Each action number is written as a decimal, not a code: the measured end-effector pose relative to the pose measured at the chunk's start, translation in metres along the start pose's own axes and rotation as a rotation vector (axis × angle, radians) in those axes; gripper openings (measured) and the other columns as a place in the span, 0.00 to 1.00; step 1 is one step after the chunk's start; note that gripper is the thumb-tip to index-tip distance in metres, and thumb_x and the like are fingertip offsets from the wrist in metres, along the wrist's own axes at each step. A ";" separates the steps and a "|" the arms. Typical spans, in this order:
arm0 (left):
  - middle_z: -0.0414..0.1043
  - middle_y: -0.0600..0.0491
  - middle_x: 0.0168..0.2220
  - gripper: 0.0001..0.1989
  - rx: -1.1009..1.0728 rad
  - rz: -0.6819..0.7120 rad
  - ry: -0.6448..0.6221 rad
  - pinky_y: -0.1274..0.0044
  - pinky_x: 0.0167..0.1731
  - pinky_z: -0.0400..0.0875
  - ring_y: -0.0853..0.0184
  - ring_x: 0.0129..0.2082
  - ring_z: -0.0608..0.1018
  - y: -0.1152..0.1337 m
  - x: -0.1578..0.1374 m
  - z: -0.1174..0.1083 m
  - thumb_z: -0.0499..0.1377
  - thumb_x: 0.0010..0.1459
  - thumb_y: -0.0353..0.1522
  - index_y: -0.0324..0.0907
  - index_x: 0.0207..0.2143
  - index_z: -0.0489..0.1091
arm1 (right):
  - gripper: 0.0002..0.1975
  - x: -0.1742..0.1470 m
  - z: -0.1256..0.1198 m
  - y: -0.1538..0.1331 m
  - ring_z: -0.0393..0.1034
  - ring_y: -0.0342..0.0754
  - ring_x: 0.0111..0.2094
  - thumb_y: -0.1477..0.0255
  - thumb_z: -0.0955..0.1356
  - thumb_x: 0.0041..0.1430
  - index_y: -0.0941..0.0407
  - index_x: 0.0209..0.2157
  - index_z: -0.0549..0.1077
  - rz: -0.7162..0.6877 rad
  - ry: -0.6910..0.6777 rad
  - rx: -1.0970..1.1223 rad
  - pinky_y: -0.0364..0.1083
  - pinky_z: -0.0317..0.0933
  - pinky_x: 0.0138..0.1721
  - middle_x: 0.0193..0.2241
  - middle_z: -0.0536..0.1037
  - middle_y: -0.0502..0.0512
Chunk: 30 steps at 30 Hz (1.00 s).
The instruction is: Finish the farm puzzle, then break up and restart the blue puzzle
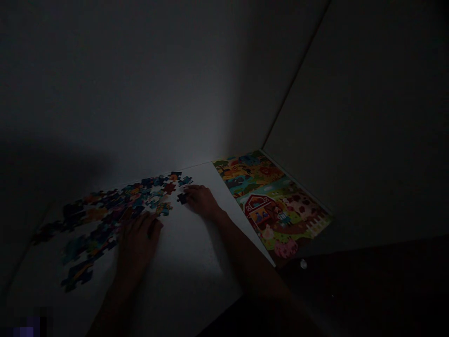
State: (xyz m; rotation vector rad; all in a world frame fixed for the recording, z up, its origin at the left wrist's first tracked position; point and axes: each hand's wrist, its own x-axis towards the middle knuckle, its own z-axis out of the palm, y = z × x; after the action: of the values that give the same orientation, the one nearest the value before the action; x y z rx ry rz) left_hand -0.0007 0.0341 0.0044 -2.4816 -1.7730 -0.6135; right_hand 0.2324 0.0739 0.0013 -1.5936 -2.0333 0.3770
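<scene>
Dark light covers a white table [182, 262] with many loose jigsaw puzzle pieces [129, 196] spread over its left and back part. My right hand [202, 201] pinches a dark puzzle piece [181, 198] at the right end of the spread, its fingertips on the piece's right side. Close to that piece lie a reddish-brown piece [169, 188] and a blue one [185, 180]. My left hand [138, 234] rests palm down at the near edge of the pieces, fingers stretched forward and partly lost in shadow.
Two colourful picture sheets lie at the table's right: an animal scene [249, 171] behind and a farm scene with a red barn [280, 215] in front. Pale walls [175, 93] rise behind and to the right. A small whitish object [303, 264] shows beyond the right edge.
</scene>
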 end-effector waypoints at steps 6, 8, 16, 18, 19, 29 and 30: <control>0.76 0.51 0.48 0.21 -0.101 -0.037 -0.002 0.59 0.60 0.60 0.54 0.54 0.73 -0.006 0.004 0.009 0.45 0.59 0.45 0.49 0.41 0.73 | 0.22 -0.005 -0.001 -0.005 0.56 0.54 0.64 0.60 0.64 0.66 0.50 0.60 0.65 0.074 0.012 -0.019 0.56 0.52 0.61 0.62 0.66 0.56; 0.76 0.57 0.47 0.20 -0.131 -0.048 0.005 0.58 0.62 0.56 0.56 0.55 0.72 -0.008 0.004 0.012 0.44 0.58 0.47 0.52 0.40 0.71 | 0.25 -0.007 0.000 -0.008 0.52 0.55 0.65 0.57 0.63 0.66 0.51 0.61 0.64 0.091 -0.023 -0.054 0.57 0.50 0.63 0.63 0.63 0.57; 0.77 0.57 0.46 0.24 -0.144 0.057 -0.066 0.58 0.62 0.56 0.53 0.53 0.72 -0.014 0.007 0.008 0.43 0.59 0.49 0.51 0.44 0.72 | 0.27 -0.009 0.004 -0.016 0.51 0.55 0.66 0.53 0.61 0.66 0.53 0.60 0.62 0.087 -0.004 -0.105 0.57 0.48 0.64 0.64 0.61 0.58; 0.77 0.47 0.47 0.27 -0.106 0.086 -0.077 0.58 0.62 0.56 0.52 0.52 0.74 -0.016 0.008 0.010 0.43 0.60 0.49 0.44 0.44 0.73 | 0.28 -0.009 0.004 -0.016 0.52 0.54 0.65 0.53 0.62 0.66 0.54 0.61 0.61 0.084 0.022 -0.110 0.57 0.49 0.64 0.63 0.63 0.60; 0.76 0.44 0.48 0.28 -0.098 0.096 -0.076 0.58 0.62 0.55 0.52 0.52 0.74 -0.017 0.008 0.011 0.42 0.60 0.49 0.41 0.43 0.74 | 0.28 -0.009 0.003 -0.016 0.52 0.54 0.65 0.53 0.62 0.66 0.54 0.61 0.60 0.084 0.036 -0.108 0.57 0.49 0.63 0.63 0.63 0.60; 0.76 0.40 0.47 0.31 -0.075 0.292 0.016 0.57 0.59 0.59 0.51 0.50 0.75 -0.023 0.007 0.017 0.40 0.64 0.48 0.35 0.43 0.75 | 0.24 -0.009 0.003 -0.022 0.56 0.55 0.62 0.52 0.60 0.67 0.52 0.55 0.67 0.084 0.046 -0.218 0.57 0.53 0.61 0.61 0.65 0.59; 0.76 0.40 0.47 0.31 -0.077 0.296 0.021 0.57 0.59 0.59 0.51 0.50 0.75 -0.024 0.007 0.018 0.41 0.64 0.48 0.35 0.44 0.74 | 0.24 -0.009 0.003 -0.022 0.56 0.55 0.62 0.52 0.60 0.66 0.52 0.55 0.67 0.080 0.051 -0.216 0.57 0.53 0.61 0.60 0.65 0.59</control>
State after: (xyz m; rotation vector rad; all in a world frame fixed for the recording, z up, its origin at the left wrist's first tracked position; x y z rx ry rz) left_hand -0.0154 0.0530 -0.0146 -2.7023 -1.3583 -0.6910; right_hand 0.2142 0.0600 0.0079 -1.7973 -2.0330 0.1469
